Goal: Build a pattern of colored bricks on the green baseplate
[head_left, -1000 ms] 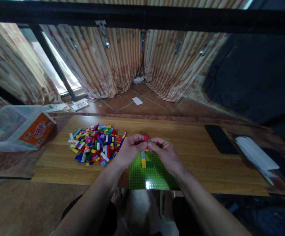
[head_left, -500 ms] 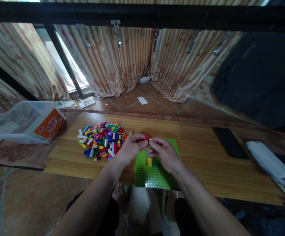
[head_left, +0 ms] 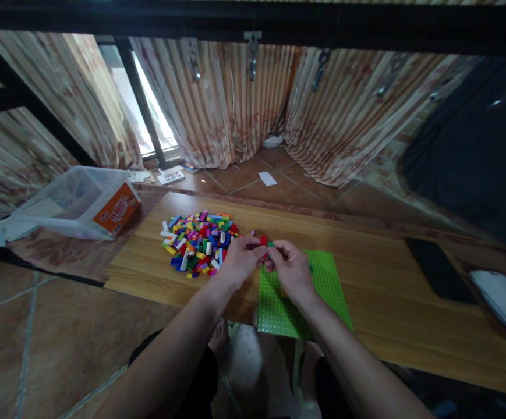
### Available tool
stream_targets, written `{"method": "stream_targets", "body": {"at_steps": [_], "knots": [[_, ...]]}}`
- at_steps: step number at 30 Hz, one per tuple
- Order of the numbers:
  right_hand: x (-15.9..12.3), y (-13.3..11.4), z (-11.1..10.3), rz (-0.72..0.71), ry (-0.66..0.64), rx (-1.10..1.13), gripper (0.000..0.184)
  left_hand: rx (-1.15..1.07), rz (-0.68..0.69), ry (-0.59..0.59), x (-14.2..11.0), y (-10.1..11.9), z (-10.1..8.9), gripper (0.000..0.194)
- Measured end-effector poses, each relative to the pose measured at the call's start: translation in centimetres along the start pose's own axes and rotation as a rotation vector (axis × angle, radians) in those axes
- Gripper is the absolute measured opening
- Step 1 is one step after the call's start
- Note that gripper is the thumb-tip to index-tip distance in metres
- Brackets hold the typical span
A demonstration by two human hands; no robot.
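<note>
My left hand [head_left: 240, 260] is closed in a pinch on a small red toy brick [head_left: 263, 240]. Against it, my right hand [head_left: 295, 273] pinches a small green brick [head_left: 271, 245]; the fingertips nearly meet and partly cover both pieces. The two hands are held over the far left corner of a green studded baseplate [head_left: 279, 317]. A yellow brick [head_left: 283, 293] on the plate shows only in part beside my right hand. Left of my left hand lies a heap of mixed coloured bricks [head_left: 200, 240].
The wooden table [head_left: 379, 302] carries a dark flat phone-like object [head_left: 438, 270] at the right, with a white item [head_left: 503, 302] beyond it. A clear plastic bin [head_left: 71, 218] with an orange label stands off the table's left end. Patterned curtains [head_left: 253, 116] hang behind.
The view has swung left, so the table's contents sit farther right. Both hands have shifted left relative to the baseplate, still together. More green shows at the fingertips, less of the yellow brick.
</note>
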State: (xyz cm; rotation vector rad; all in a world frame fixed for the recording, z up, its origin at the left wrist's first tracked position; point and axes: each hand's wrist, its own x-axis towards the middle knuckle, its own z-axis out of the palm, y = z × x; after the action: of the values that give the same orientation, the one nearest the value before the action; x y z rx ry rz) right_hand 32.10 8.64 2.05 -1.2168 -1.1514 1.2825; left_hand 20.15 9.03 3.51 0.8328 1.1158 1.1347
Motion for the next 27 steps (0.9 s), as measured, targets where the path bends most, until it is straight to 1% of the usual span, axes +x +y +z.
{"method": "stream_targets", "body": {"at_steps": [3,5,7,9,11,13,15,17,19,23,25,27], "knots": [[0.1,0.1,0.6,0.039,-0.002,0.088,0.028,-0.058,-0.048,-0.013,-0.2,0.5,-0.6,0.012],[0.1,0.2,0.9,0.078,-0.011,0.149,0.030,-0.078,-0.077,-0.035,-0.3,1.3,-1.3,0.014],[0.1,0.4,1.3,0.091,-0.022,0.120,0.030,-0.078,-0.086,-0.023,-0.2,2.4,-2.3,0.017],[-0.1,0.9,1.7,0.055,-0.032,-0.040,0.025,-0.074,-0.057,0.054,0.0,3.6,-3.4,0.019],[-0.3,1.3,2.2,-0.028,-0.056,-0.297,0.017,-0.086,-0.012,0.166,0.1,4.6,-4.6,0.021],[-0.4,1.5,2.5,-0.121,-0.085,-0.551,0.013,-0.088,0.006,0.234,0.1,5.3,-5.3,0.026],[-0.4,1.5,2.8,-0.186,-0.100,-0.729,0.014,-0.060,0.008,0.252,0.0,5.5,-5.7,0.033],[-0.2,1.5,3.0,-0.221,-0.108,-0.819,0.015,-0.011,-0.001,0.240,-0.1,5.5,-5.8,0.033],[0.0,1.5,3.0,-0.243,-0.126,-0.832,0.016,0.041,-0.017,0.214,-0.1,5.4,-5.8,0.031],[0.1,1.7,2.9,-0.233,-0.181,-0.733,0.026,0.122,0.005,0.198,0.4,5.0,-6.0,0.030],[0.0,1.5,2.7,-0.237,-0.181,-0.689,0.029,0.170,0.022,0.191,0.7,4.7,-6.0,0.026],[-0.2,1.2,2.3,-0.263,-0.161,-0.638,0.030,0.211,0.021,0.154,0.8,4.5,-5.7,0.023]]}}
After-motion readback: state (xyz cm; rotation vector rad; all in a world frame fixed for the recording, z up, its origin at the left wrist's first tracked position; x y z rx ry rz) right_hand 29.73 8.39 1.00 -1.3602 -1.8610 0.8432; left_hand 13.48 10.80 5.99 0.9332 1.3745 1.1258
